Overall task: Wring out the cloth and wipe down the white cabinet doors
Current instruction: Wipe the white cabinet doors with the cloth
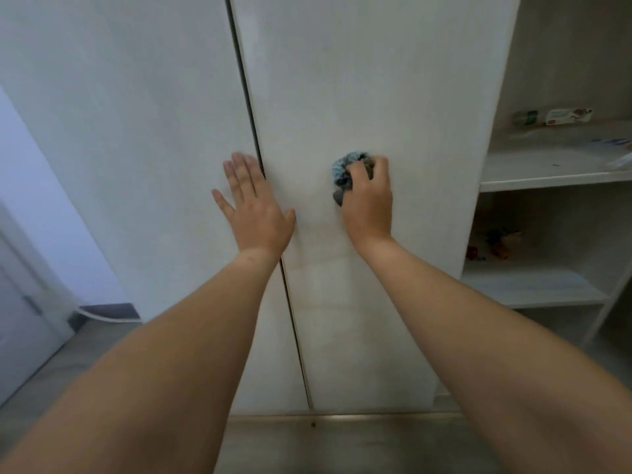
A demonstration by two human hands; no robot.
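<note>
risk first: cloth [349, 171] is balled small, so only a bit touches the right cabinet door [376, 97] w/ each pass, prob leaving streaks or missed strips near the door's edges; if wrung poorly, drips could run down to the bottom edge. hard push might also swing a door in at the gap [253, 131] btwn doors. right hand [367, 200] has fingers curled round the cloth, pressing it on the right door around mid-height, arm stretched fwd. left hand [254, 203] lies flat, fingers straight, holding nothing, across the gap on the left cabinet door [136, 131] inner edge, bracing.
</note>
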